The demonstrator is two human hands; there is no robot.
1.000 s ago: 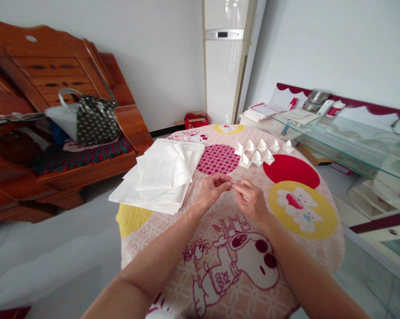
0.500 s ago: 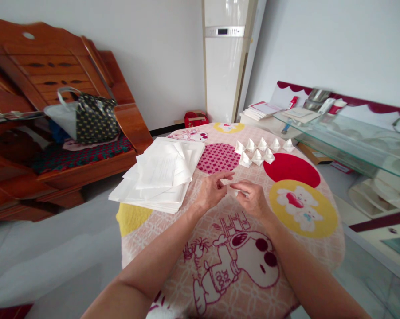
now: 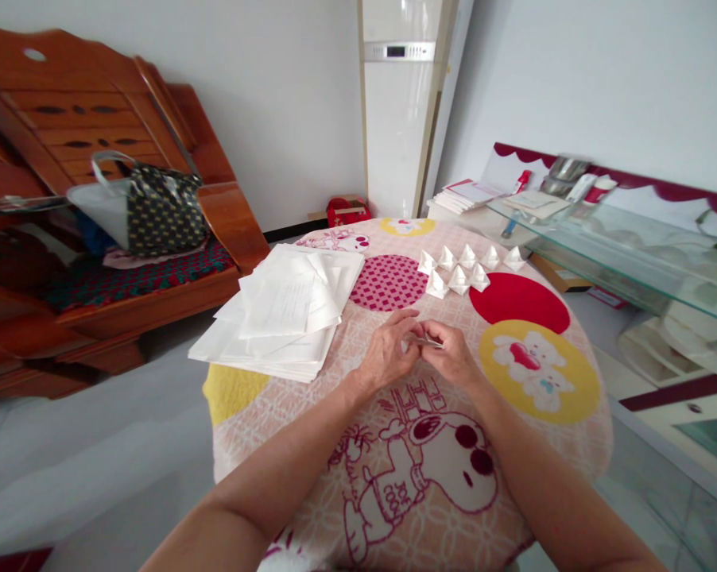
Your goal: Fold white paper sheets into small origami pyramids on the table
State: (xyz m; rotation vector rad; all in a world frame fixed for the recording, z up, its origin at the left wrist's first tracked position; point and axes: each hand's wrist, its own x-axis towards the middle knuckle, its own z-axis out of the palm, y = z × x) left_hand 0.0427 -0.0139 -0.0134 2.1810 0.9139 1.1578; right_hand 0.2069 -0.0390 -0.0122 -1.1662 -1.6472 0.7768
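Note:
Over the middle of the patterned tablecloth [image 3: 311,445], my left hand [image 3: 389,349] and my right hand [image 3: 451,353] meet around a small folded piece of white paper [image 3: 425,342]. Both hands have their fingers closed on it, and they hide most of its shape. Just beyond, several white folded paper boats [image 3: 459,278] stand in two rows. To the left lies a loose stack of white paper sheets [image 3: 280,306], some with faint print.
A wooden bench [image 3: 114,310] with a black patterned bag [image 3: 161,210] stands at the left. On the right is a glass-topped cabinet [image 3: 633,230] with papers and cups. A white air conditioner [image 3: 394,119] rises behind the table.
My hands have drawn together and their fingers have closed round the paper, which looks tilted up between them. The boats and sheets stay where they were; the view has shifted slightly.

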